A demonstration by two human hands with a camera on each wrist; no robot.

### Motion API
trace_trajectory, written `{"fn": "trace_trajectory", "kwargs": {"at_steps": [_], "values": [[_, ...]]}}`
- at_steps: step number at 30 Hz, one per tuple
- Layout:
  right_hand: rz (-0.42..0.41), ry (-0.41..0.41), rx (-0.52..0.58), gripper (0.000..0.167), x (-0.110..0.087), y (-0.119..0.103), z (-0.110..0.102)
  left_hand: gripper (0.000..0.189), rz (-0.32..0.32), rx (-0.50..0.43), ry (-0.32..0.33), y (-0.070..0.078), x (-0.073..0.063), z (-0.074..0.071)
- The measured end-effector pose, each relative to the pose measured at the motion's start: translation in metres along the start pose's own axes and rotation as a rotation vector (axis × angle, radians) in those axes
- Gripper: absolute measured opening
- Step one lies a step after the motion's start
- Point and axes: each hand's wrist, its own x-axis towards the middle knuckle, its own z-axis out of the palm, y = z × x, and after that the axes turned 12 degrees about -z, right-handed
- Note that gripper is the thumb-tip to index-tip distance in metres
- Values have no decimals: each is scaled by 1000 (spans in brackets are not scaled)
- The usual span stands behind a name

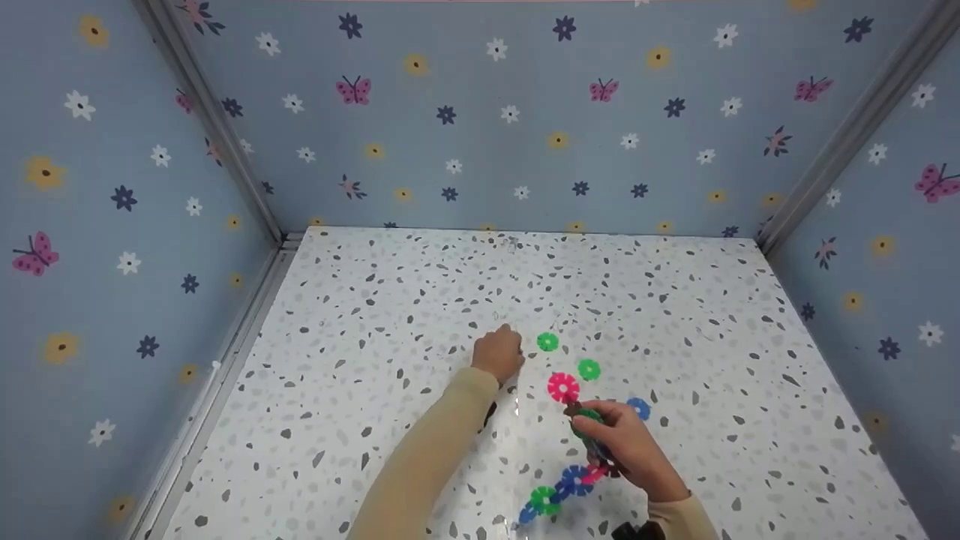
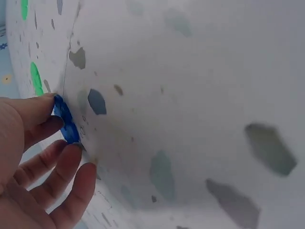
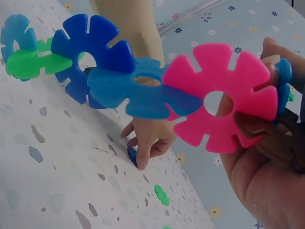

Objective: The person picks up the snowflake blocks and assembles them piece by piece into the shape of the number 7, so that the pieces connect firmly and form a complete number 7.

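My left hand [image 1: 499, 354] reaches out over the table and pinches a blue notched plastic disc [image 2: 66, 119] against the tabletop, thumb on one side and fingers on the other. My right hand [image 1: 628, 444] grips a chain of interlocking notched discs. Its near end runs through a pink disc [image 3: 243, 95], a light blue disc [image 3: 114, 90], a dark blue disc [image 3: 107, 55] and a green disc [image 3: 35, 64] to another light blue disc [image 3: 19, 28]. A brown disc [image 3: 271, 138] joins the pink one by my palm. Another pink disc [image 1: 553, 384] shows beyond my right fingertips.
Two green discs, a farther one [image 1: 542, 346] and a nearer one [image 1: 583, 373], lie between and beyond my hands. A blue disc [image 1: 640, 407] shows just past my right hand, partly hidden by it. Patterned blue panels [image 1: 495, 112] enclose the speckled table [image 1: 360, 315].
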Motion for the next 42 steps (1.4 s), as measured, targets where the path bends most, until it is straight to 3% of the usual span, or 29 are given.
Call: {"fn": "trace_trajectory", "kwargs": {"at_steps": [7, 12, 17, 20, 25, 29, 32, 36, 39, 42], "values": [[-11, -8, -6, 25, 4, 2, 1, 42, -78, -246, -141, -11, -15, -5], [-9, -35, -31, 33, 7, 3, 4, 37, -107, -318, -217, -17, -28, -7], [2, -27, -51, 37, 7, 2, 4, 29, -91, -381, -270, -17, -38, -8], [-7, -18, -77, 37, 9, 2, 6, 29, -91, -565, -318, -18, -44, -15], [-63, -8, -110, 31, 12, 2, 9, 28, -61, -987, -377, -12, -62, -43], [-93, 0, -55, 30, 11, 3, 12, 28, 26, -1157, -369, -5, -82, -67], [-108, 16, -60, 30, 12, 1, 14, 28, 115, -1193, -344, -1, -96, -81], [-115, 31, -62, 27, 13, -2, 18, 32, 219, -1132, -281, 6, -110, -92], [-120, -12, -17, 29, 12, -5, 20, 33, 265, -1096, -257, 9, -118, -99], [-140, -75, 39, 30, 10, -7, 22, 31, 305, -1131, -253, 12, -125, -104]]}}
